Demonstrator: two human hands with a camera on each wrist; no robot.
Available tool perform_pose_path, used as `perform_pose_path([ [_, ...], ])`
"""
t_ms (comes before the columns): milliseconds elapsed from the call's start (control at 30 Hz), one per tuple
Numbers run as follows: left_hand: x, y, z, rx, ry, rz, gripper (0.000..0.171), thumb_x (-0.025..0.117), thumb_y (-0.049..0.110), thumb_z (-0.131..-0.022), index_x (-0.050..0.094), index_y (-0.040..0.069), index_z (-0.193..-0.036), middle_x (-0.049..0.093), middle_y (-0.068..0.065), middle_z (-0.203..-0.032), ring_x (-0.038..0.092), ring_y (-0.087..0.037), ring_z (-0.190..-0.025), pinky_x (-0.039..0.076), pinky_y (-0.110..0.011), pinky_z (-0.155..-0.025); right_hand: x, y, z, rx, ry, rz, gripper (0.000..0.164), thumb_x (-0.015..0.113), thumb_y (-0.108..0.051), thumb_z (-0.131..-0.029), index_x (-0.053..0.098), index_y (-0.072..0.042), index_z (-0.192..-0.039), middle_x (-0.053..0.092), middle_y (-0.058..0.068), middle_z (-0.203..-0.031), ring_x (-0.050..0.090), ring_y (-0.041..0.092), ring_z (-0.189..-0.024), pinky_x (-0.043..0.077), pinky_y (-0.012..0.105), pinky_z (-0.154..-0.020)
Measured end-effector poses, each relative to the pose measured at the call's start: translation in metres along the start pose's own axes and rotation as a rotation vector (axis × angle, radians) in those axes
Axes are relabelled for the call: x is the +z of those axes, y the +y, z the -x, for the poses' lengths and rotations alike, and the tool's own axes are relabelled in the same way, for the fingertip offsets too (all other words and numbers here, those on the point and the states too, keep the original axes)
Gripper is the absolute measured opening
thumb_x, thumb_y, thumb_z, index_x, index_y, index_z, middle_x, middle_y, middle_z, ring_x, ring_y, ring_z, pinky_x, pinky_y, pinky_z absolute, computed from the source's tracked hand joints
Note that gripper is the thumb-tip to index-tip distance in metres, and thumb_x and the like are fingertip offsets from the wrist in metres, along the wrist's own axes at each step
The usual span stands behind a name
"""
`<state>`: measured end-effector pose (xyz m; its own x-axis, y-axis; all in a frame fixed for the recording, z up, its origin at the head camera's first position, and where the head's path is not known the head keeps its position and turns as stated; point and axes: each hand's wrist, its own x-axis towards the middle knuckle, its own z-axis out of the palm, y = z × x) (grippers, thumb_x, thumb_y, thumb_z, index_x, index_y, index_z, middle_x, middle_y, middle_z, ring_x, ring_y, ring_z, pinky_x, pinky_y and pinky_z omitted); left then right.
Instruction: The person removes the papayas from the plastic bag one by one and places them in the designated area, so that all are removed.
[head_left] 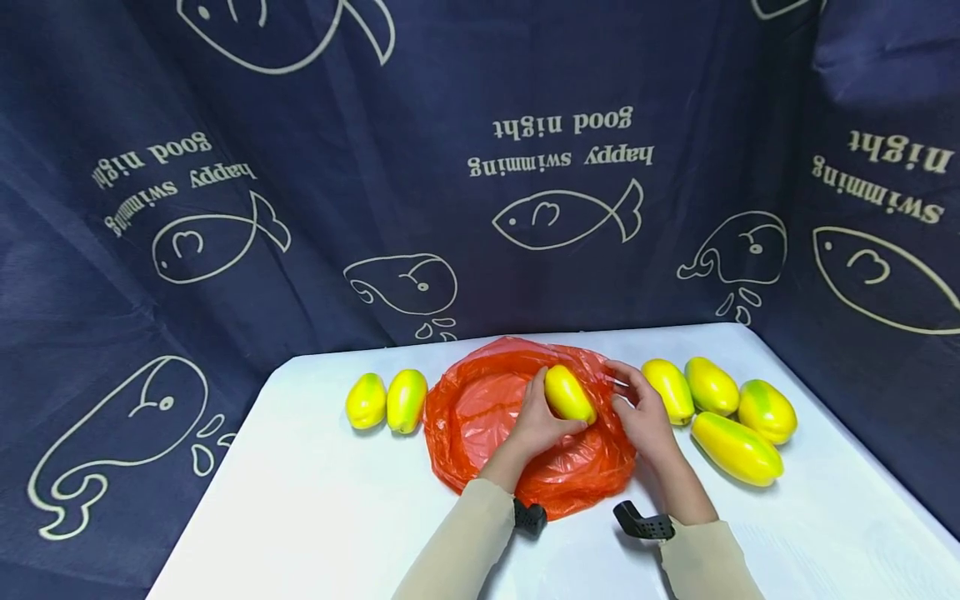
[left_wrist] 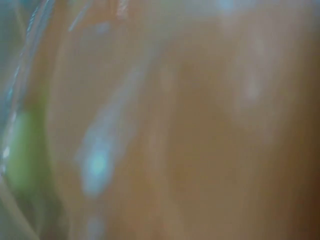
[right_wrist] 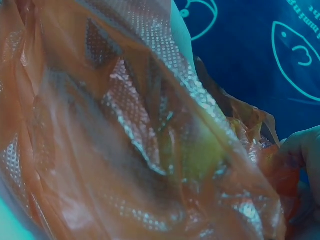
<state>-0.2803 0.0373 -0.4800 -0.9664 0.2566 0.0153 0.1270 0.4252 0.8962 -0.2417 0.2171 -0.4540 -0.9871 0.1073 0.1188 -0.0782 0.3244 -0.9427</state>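
In the head view, my left hand (head_left: 537, 425) holds a yellow-green mango (head_left: 568, 395) over the open mouth of a red plastic bag (head_left: 480, 400). Its thumb and fingers lie around the fruit's near and far ends. My right hand (head_left: 643, 412) grips the bag's right rim, with its fingertips partly hidden by the film. The right wrist view has crumpled bag film (right_wrist: 125, 130) across most of it, a yellow blur behind it and fingers (right_wrist: 305, 150) on the bag at the right edge. The left wrist view is mostly blurred orange film (left_wrist: 210, 120), with a green patch at its left.
Two mangoes (head_left: 406, 402) lie left of the bag on the white table (head_left: 300, 500). Several more mangoes (head_left: 711, 387) are grouped to its right, close to the right hand. A dark blue fish-print cloth (head_left: 420, 183) hangs behind and beside the table.
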Motion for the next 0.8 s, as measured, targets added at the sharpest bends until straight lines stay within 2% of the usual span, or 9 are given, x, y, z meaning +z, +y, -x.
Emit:
perform_pose_path([
  [100, -0.002, 0.000, 0.002, -0.005, 0.002, 0.016, 0.110, 0.086, 0.029, -0.075, 0.015, 0.023, -0.159, 0.034, -0.001, -0.152, 0.043, -0.024, -0.131, 0.041, -0.049, -0.115, 0.000, 0.001, 0.000, -0.003, 0.002, 0.010, 0.059, 0.044, 0.002, -0.098, 0.041, -0.021, -0.152, 0.046, 0.012, -0.151, 0.048, 0.032, -0.135, 0.043, 0.051, -0.113],
  [200, -0.005, 0.001, 0.004, -0.008, 0.002, 0.021, 0.111, 0.086, 0.029, -0.075, 0.014, 0.024, -0.159, 0.033, 0.000, -0.153, 0.043, -0.024, -0.131, 0.041, -0.051, -0.114, 0.000, 0.001, 0.000, -0.003, 0.004, 0.015, 0.059, 0.044, 0.002, -0.098, 0.041, -0.022, -0.152, 0.046, 0.011, -0.151, 0.049, 0.031, -0.134, 0.045, 0.045, -0.112],
  [400, -0.012, 0.001, 0.008, 0.041, 0.011, 0.023, 0.111, 0.086, 0.025, -0.076, 0.012, 0.023, -0.160, 0.028, -0.001, -0.156, 0.042, -0.026, -0.134, 0.041, -0.053, -0.114, -0.001, 0.001, 0.000, 0.003, 0.005, 0.007, 0.059, 0.045, 0.001, -0.098, 0.041, -0.023, -0.152, 0.046, 0.010, -0.151, 0.049, 0.031, -0.134, 0.047, 0.014, -0.099],
  [500, -0.017, 0.001, 0.011, 0.050, 0.013, 0.039, 0.112, 0.085, 0.023, -0.076, 0.011, 0.024, -0.160, 0.026, 0.001, -0.158, 0.041, -0.026, -0.136, 0.041, -0.053, -0.114, -0.001, 0.001, 0.000, 0.006, 0.006, 0.000, 0.059, 0.046, 0.000, -0.098, 0.040, -0.023, -0.152, 0.046, 0.010, -0.152, 0.048, 0.032, -0.134, 0.045, 0.006, -0.092],
  [600, -0.020, 0.003, 0.014, 0.059, 0.016, 0.048, 0.112, 0.085, 0.023, -0.077, 0.010, 0.027, -0.160, 0.024, 0.002, -0.158, 0.040, -0.025, -0.136, 0.042, -0.052, -0.113, 0.000, 0.001, 0.000, 0.007, 0.010, 0.005, 0.059, 0.046, 0.001, -0.097, 0.041, -0.022, -0.152, 0.046, 0.010, -0.151, 0.049, 0.031, -0.134, 0.048, 0.013, -0.098],
  [733, -0.024, 0.006, 0.018, 0.068, 0.034, 0.047, 0.110, 0.083, 0.023, -0.078, 0.009, 0.033, -0.159, 0.022, 0.003, -0.158, 0.041, -0.024, -0.135, 0.043, -0.051, -0.113, 0.001, 0.001, -0.001, 0.004, 0.018, 0.013, 0.058, 0.045, 0.001, -0.097, 0.041, -0.021, -0.151, 0.047, 0.010, -0.151, 0.049, 0.031, -0.134, 0.047, 0.040, -0.112],
  [800, -0.025, 0.007, 0.021, 0.072, 0.038, 0.049, 0.109, 0.083, 0.022, -0.078, 0.010, 0.035, -0.159, 0.022, 0.004, -0.158, 0.041, -0.024, -0.135, 0.043, -0.051, -0.113, 0.002, 0.001, -0.001, 0.006, 0.018, 0.014, 0.058, 0.045, 0.001, -0.098, 0.041, -0.021, -0.151, 0.047, 0.010, -0.151, 0.049, 0.031, -0.134, 0.044, 0.047, -0.113],
])
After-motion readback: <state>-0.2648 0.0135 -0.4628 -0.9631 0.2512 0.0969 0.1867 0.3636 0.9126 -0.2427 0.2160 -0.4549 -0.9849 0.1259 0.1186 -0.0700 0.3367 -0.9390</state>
